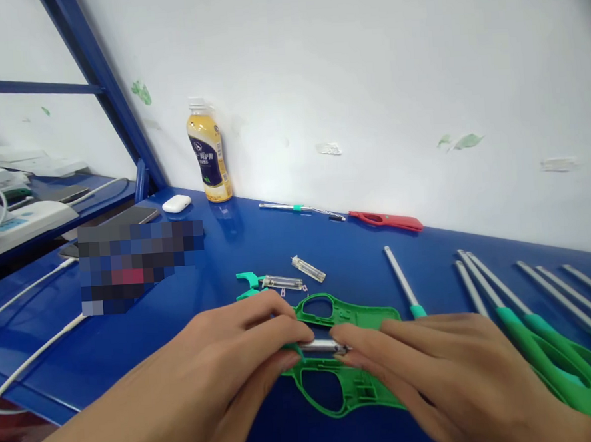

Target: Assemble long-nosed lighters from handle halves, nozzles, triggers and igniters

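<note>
Between my two hands is a short length of metal lighter tube (320,345), with a bit of teal plastic beside my left fingertips. My left hand (243,354) pinches the tube's left end, and my right hand (409,357) pinches the other end, where small metal parts show. Behind the tube lies one green lighter handle half (364,315); the other handle half (358,384) lies on the near side, its ribbed inside facing up. Just beyond my left hand are a teal trigger piece (248,280), a clear fuel tank (282,283) and another clear tank (308,269).
Several green long-nosed lighters (549,359) lie at the right, near a single metal tube (402,281). Along the wall are a red lighter handle (386,222), a thin metal rod (299,208), a yellow bottle (208,153) and a white case (176,203). Cables cross the left side.
</note>
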`<state>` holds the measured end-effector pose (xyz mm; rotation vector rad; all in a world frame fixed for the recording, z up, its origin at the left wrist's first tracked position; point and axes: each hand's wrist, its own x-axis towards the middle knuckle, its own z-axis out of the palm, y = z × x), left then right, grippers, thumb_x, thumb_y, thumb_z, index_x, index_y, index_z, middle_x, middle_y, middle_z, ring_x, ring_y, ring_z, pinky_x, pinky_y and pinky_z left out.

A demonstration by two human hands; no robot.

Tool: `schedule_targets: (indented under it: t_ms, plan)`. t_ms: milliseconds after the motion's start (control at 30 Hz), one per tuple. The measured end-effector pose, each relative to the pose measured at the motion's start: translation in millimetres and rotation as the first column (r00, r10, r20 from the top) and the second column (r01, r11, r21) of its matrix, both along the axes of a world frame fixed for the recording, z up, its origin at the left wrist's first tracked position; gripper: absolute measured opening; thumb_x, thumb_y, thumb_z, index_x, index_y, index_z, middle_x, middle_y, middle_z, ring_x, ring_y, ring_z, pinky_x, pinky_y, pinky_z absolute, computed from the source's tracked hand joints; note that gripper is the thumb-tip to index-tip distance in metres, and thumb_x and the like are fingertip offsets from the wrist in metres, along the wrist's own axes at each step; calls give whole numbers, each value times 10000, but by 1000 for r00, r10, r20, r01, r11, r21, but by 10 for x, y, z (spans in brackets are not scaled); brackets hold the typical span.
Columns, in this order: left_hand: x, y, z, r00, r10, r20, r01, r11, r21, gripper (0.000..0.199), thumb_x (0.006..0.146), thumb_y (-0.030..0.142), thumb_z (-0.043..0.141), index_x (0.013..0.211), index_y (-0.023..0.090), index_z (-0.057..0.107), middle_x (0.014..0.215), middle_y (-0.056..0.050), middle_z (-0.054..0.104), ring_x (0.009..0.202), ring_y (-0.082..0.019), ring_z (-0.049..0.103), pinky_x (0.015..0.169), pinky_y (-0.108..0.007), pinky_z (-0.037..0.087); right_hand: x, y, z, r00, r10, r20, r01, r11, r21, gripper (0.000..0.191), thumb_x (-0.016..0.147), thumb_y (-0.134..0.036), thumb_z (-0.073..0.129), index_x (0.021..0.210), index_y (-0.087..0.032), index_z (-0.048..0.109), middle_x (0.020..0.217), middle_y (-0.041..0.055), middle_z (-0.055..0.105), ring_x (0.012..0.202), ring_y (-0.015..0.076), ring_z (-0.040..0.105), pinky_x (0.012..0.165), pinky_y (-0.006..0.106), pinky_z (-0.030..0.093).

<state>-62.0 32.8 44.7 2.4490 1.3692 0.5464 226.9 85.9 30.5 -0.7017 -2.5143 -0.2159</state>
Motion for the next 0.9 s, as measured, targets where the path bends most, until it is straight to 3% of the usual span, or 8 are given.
schedule_targets:
  t_ms: [133, 267, 400, 500, 567, 633, 767, 900]
  plan:
    - [13, 2, -44, 1000, 16, 27, -16, 1000, 11, 317, 1154, 298, 562, 1410, 459, 657, 1388, 86, 763, 1358, -172, 725, 1139, -257, 617, -28, -36, -28, 1000, -7, 0, 7, 1000, 2, 316, 1222, -356, 469, 1225, -276, 774, 910, -33, 863, 587, 98, 751, 601, 215, 567]
    - [-36, 6, -62, 999, 39, 12, -39, 999, 3, 309, 1151, 329, 576, 1433, 421, 665, 1479, 29, 734, 1418, -230, 701, 1150, -317, 627, -49, -36, 22, 998, -56, 34, 54, 998, 40, 403, 1242, -470, 348, 1363, -270, 676, 986, -40, 873, 602, 144, 783, 448, 334, 490]
    - [-67, 14, -50, 998, 53, 15, -53, 998, 32, 254, 1161, 325, 557, 1342, 425, 705, 1413, 56, 758, 1363, -196, 729, 1125, -255, 620, -19, -6, 109, 996, -76, 45, 75, 997, 18, 472, 1225, -563, 327, 1395, -247, 634, 931, -40, 855, 561, 186, 781, 392, 384, 487]
    - [-46, 51, -2, 995, 85, 59, -90, 991, 100, 215, 1158, 353, 574, 1294, 430, 721, 1314, 75, 794, 1268, -170, 772, 1106, -223, 612, 14, 13, 130, 994, -85, 69, 87, 996, -18, 393, 1172, -584, 508, 1403, -284, 614, 1049, -25, 864, 630, 225, 818, 373, 394, 505]
    - [-37, 89, 51, 993, 77, 91, -89, 986, 142, 184, 1167, 381, 565, 1250, 424, 722, 1247, 85, 809, 1181, -150, 796, 1075, -202, 614, 24, 27, 133, 993, -78, 88, 84, 994, -65, 518, 984, -526, 844, 1397, -319, 611, 1062, -55, 856, 660, 246, 828, 386, 387, 544]
    - [-53, 123, 104, 993, 56, 103, -71, 985, 157, 167, 1177, 403, 549, 1222, 425, 708, 1194, 101, 814, 1100, -130, 805, 1011, -171, 619, 25, 41, 144, 994, -70, 81, 79, 990, -118, 699, 770, -384, 1035, 1345, -338, 640, 1033, -88, 849, 681, 246, 834, 440, 362, 600]
    - [-169, 134, 94, 989, 68, 128, -82, 991, 102, 155, 1176, 435, 551, 1196, 447, 704, 1127, 131, 816, 1000, -114, 801, 897, -130, 615, 13, 52, 190, 998, -55, -4, 53, 973, -225, 500, 841, -184, 963, 1223, -368, 697, 1028, -136, 847, 734, 165, 835, 589, 260, 647]
    - [-270, 74, -99, 963, 181, 200, -200, 977, 77, 154, 1124, 479, 645, 1223, 429, 751, 1204, 88, 822, 1015, -155, 811, 870, -163, 636, -14, 30, 190, 995, -72, -72, 42, 934, -354, 469, 869, -142, 937, 1199, -386, 709, 1015, -191, 846, 806, 105, 837, 658, 178, 606]
